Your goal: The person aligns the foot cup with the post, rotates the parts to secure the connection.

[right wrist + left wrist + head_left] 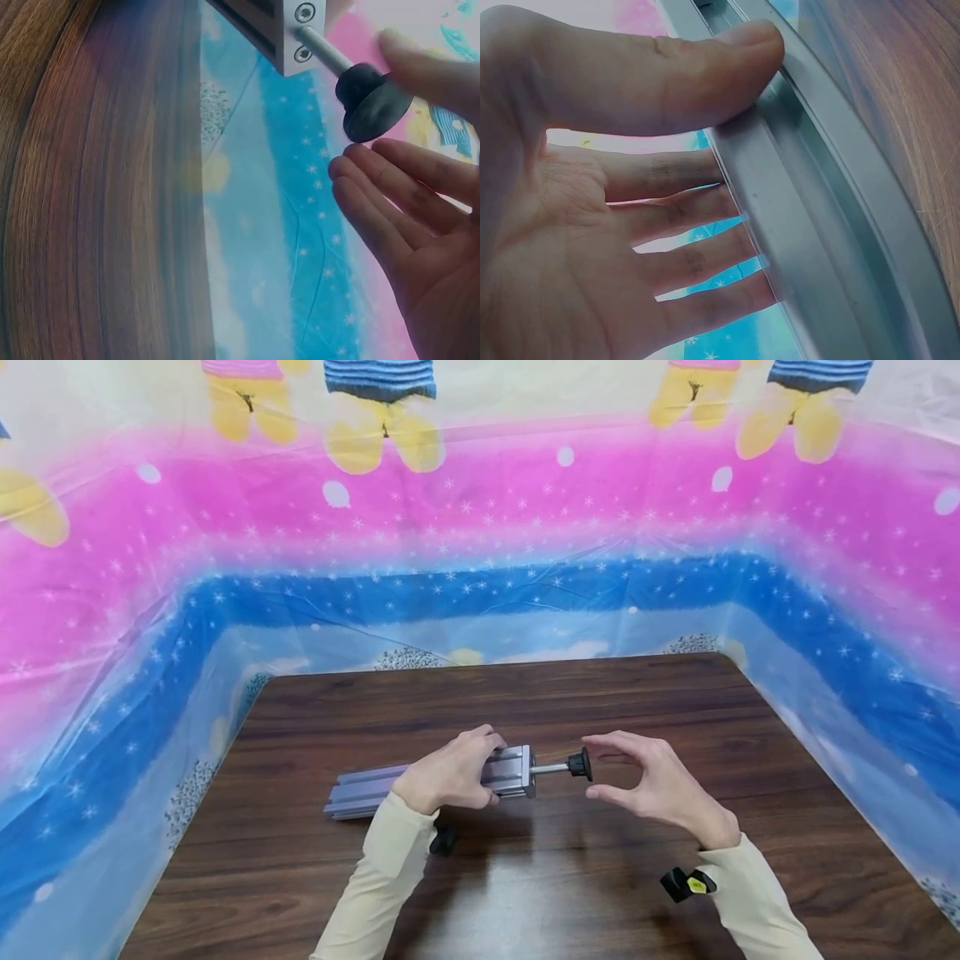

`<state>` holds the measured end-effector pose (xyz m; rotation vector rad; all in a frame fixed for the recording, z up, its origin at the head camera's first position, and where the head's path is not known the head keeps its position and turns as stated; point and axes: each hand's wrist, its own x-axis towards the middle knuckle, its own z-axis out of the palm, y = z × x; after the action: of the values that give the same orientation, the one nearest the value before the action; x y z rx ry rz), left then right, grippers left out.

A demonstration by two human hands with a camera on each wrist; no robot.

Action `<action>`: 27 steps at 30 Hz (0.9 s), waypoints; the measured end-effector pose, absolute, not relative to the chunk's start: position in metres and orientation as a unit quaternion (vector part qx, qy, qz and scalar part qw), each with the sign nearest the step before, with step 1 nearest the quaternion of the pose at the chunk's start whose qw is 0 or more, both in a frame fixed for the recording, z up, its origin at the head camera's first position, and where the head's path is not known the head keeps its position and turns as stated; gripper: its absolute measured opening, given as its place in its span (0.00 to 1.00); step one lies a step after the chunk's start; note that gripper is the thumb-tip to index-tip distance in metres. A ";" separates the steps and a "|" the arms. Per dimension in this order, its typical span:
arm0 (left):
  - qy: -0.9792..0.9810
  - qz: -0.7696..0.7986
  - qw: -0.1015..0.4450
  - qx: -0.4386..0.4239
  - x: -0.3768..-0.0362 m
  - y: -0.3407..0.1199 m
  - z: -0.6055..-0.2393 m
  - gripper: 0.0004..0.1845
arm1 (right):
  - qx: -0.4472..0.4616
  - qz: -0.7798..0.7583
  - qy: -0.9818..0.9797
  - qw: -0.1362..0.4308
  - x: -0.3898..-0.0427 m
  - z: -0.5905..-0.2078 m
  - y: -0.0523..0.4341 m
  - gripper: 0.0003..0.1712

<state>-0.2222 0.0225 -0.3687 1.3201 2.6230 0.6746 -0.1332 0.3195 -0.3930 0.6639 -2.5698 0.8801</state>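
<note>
A length of silver-grey aluminium extrusion (367,791) lies crosswise in front of me, with slots along its sides. My left hand (453,768) grips it near its right end; in the left wrist view the thumb (697,75) presses one side and the fingers reach behind the far edge. From the end plate (528,770) a threaded rod (551,768) sticks out, tipped by a round black levelling foot (581,764). My right hand (660,781) is spread around that foot, thumb and fingertips close to its rim, fingers loosely bent. Two bolt heads show on the end plate in the right wrist view.
Below is a dark wood-grain table (300,885). A printed pink, blue and white cloth (480,527) surrounds its back and sides. Black wrist straps (675,885) hang by both cream sleeves (750,893).
</note>
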 end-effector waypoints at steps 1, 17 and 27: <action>0.869 0.222 0.064 0.438 -0.222 0.022 -0.369 0.32 | 0.238 0.310 -0.904 0.170 -0.133 -0.392 0.319 0.33; 0.870 0.220 0.066 0.436 -0.221 0.021 -0.367 0.31 | 0.232 0.333 -0.902 0.146 -0.138 -0.389 0.317 0.20; 0.872 0.217 0.070 0.434 -0.221 0.021 -0.367 0.31 | 0.204 0.344 -0.907 0.129 -0.139 -0.394 0.316 0.07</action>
<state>-0.2206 0.0212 -0.3667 1.3057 2.6230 0.6516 -0.1393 0.3163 -0.3939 0.5943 -2.6375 0.9999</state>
